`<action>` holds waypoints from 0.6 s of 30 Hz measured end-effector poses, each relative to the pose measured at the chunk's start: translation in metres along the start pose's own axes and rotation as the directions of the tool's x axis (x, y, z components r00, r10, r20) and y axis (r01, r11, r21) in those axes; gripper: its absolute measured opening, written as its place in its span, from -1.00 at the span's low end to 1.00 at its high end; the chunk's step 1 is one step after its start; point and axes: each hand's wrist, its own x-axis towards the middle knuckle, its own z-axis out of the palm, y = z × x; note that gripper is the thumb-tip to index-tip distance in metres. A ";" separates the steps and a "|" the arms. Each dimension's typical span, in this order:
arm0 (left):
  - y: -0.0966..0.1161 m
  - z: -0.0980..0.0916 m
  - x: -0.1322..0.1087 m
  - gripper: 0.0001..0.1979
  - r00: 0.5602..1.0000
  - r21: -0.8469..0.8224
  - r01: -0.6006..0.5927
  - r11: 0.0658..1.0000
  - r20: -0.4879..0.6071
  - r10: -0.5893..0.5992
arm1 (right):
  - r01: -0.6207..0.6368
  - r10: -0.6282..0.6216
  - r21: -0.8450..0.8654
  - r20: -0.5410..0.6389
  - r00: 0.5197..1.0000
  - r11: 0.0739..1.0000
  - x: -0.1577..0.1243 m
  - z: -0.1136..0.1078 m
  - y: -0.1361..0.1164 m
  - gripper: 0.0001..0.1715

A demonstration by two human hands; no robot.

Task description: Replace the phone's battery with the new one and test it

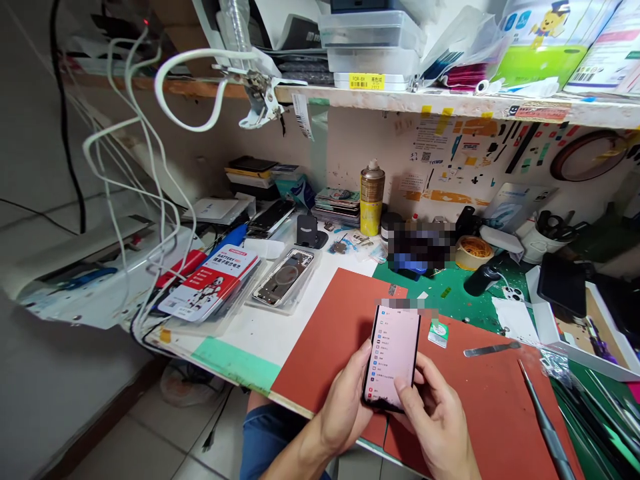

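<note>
A smartphone (393,353) with a lit screen showing a list of menu rows is held upright over the reddish-brown mat (320,360). Along the phone's left edge my left hand (345,400) is closed, gripping it from the side and below. My right hand (435,407) supports the right edge with its fingers, its thumb resting on the lower part of the screen. Dark marks show along the bottom of the display. A small green and white card (439,333) lies just right of the phone, and flat tweezers (493,349) rest farther right.
Pointed tweezers (547,420) lie at the right. A plastic tray with an opened phone (285,277) and a red-white battery box (213,283) stand left. A spray can (372,200) is at the back. White cables (150,167) hang left; a shelf (450,100) runs overhead.
</note>
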 end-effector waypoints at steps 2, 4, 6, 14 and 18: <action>0.000 0.001 0.000 -0.43 1.000 0.006 -0.001 1.000 0.008 0.001 | 0.039 -0.039 -0.031 0.000 0.999 0.999 -0.001 0.000 0.002 -0.30; 0.000 0.001 0.000 -0.43 1.000 0.009 -0.002 1.000 0.010 0.002 | 0.059 -0.059 -0.024 0.002 0.998 0.998 -0.002 0.001 0.002 -0.30; -0.001 0.001 0.000 -0.43 1.000 0.005 -0.002 1.000 0.008 0.002 | 0.052 -0.052 0.000 0.001 0.999 0.999 -0.001 0.001 0.003 -0.35; -0.002 -0.001 0.000 -0.46 1.000 -0.013 -0.007 1.000 0.001 0.007 | 0.052 -0.051 -0.009 0.108 0.993 0.999 0.005 -0.009 0.007 -0.44; -0.002 -0.003 0.000 -0.46 1.000 -0.009 -0.007 1.000 -0.001 0.007 | 0.090 -0.088 -0.005 0.126 0.988 0.996 0.005 -0.012 0.007 -0.44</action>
